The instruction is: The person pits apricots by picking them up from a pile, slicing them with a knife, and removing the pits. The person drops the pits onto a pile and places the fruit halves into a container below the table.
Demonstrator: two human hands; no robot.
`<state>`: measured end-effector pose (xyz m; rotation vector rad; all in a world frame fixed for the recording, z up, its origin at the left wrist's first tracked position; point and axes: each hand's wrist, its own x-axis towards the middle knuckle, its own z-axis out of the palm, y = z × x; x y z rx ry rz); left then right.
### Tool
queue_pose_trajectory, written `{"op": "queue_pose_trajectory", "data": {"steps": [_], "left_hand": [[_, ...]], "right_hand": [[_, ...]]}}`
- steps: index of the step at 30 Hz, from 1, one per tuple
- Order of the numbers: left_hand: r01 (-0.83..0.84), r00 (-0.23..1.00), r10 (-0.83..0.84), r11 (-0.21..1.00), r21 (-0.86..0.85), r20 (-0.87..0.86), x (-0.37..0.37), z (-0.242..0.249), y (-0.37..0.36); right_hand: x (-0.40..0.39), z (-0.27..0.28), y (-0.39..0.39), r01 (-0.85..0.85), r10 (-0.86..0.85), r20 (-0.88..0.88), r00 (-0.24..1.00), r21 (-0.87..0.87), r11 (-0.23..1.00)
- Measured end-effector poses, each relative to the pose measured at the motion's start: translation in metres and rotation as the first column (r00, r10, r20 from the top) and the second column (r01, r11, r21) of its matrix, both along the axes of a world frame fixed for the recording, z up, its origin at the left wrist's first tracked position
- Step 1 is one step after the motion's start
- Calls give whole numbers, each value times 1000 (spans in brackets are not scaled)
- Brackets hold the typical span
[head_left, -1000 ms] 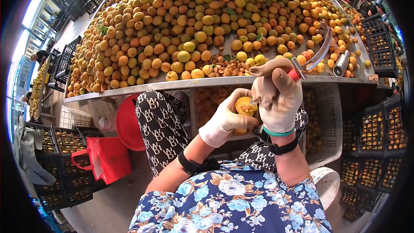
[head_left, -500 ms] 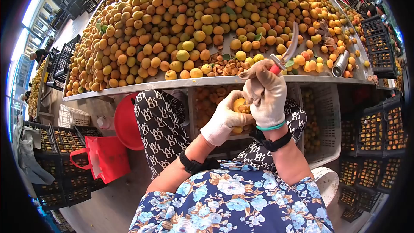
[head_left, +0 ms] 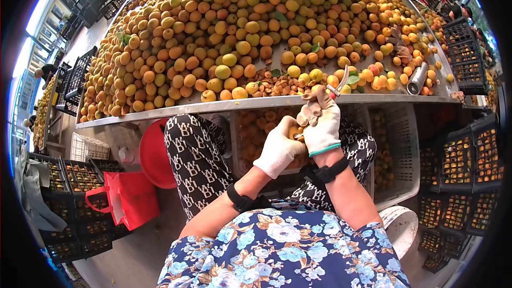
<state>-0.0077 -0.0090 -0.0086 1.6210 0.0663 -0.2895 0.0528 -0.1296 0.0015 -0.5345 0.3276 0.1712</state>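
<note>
My left hand [head_left: 278, 148], in a white glove, is closed around an apricot [head_left: 295, 133], only partly visible between the fingers. My right hand [head_left: 321, 122], gloved too with stained fingertips, meets the left at the fruit. It grips a curved knife [head_left: 343, 84] with a red handle, its blade pointing up toward the table. Both hands are over my lap, just in front of the metal table's edge [head_left: 213, 108]. Below them, a crate [head_left: 252, 130] holds orange fruit pieces. Beyond the edge, apricot pits [head_left: 285, 85] lie in a small heap.
A large pile of apricots [head_left: 213, 32] covers the table, with a metal cylinder [head_left: 417, 79] at its right. Under the table's right side stands a white crate [head_left: 405, 154]. A red bag [head_left: 128, 197], a red basin [head_left: 156, 152] and stacked black crates [head_left: 461, 162] flank me.
My right hand has turned and lowered toward the left, so the knife blade sits lower and looks shorter. My left hand still holds the apricot. The view has shifted slightly.
</note>
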Motion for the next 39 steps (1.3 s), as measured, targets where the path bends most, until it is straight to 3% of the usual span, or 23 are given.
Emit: {"op": "queue_pose_trajectory", "data": {"steps": [3, 8, 10, 11, 15, 20, 22, 24, 26, 29, 31, 32, 35, 39], "left_hand": [[11, 998, -22, 986, -165, -67, 1, -4, 6], [24, 961, -93, 966, -258, -260, 1, -2, 17], [-15, 907, -114, 953, -301, -405, 5, -5, 23], [-3, 917, -123, 949, -314, -380, 7, -17, 24], [-68, 798, -124, 953, -294, -589, 7, -61, 42], [-148, 698, -52, 966, -214, -714, 14, -30, 47], [-168, 726, -47, 955, -244, -686, 15, -40, 50], [-230, 688, -35, 937, -264, -725, 18, -66, 53], [-261, 662, -4, 936, -235, -750, 20, -77, 55], [-332, 636, 105, 932, -149, -764, 22, -74, 52], [-324, 712, 94, 923, -206, -695, 21, -83, 55], [-317, 748, 91, 919, -233, -658, 22, -87, 56], [-436, 759, 161, 845, -309, -631, 26, -88, 52], [-443, 804, 176, 814, -376, -568, 31, -109, 55]], "right_hand": [[-4, -2, 0, 18, -18, -8, 1000, 4, 1000], [-7, -12, 5, 7, 41, 229, 973, -206, 979], [-3, -6, 12, 69, 33, 250, 968, -388, 919], [-5, 0, 15, 47, 55, 245, 968, -390, 920], [1, 3, 9, 12, 99, 165, 981, -565, 825], [24, 1, -52, 196, -140, 145, 980, -525, 829], [39, 12, -93, 229, -215, 100, 972, -624, 747], [59, 8, -140, 259, -224, 151, 963, -745, 615], [73, 21, -176, 177, -237, 76, 968, -882, 437], [104, 1, -234, 153, -262, 134, 956, -987, 51], [116, -5, -258, -22, -198, -11, 980, -998, -57], [122, -9, -265, -115, -180, -95, 979, -988, -106], [144, -34, -272, -239, -75, -238, 968, -795, -558], [146, -16, -235, -204, -40, -306, 951, -525, -826]]}}
